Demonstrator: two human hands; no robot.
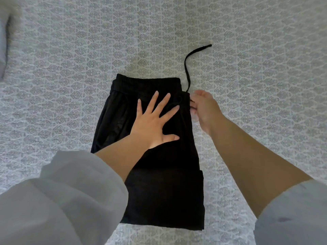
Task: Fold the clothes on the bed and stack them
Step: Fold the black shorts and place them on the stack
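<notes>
Black pants point(154, 156) lie flat in the middle of the bed point(70, 68). The left hand point(155, 121) presses them with straight fingers. The right hand point(203, 110) pinches their right edge by the loose string point(191, 59). Tucking the string in first should keep the fold neat.

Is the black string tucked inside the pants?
No, the black drawstring trails out from the waistband of the black pants and lies loose across the patterned bedspread.

bedspread point(256, 50) fills the whole view: grey with a repeating pale lace-like pattern in vertical bands, lying flat. pale grey cushion or pillow point(4, 41) at far left edge, blurred and cut off, resting on the bedspread
</notes>
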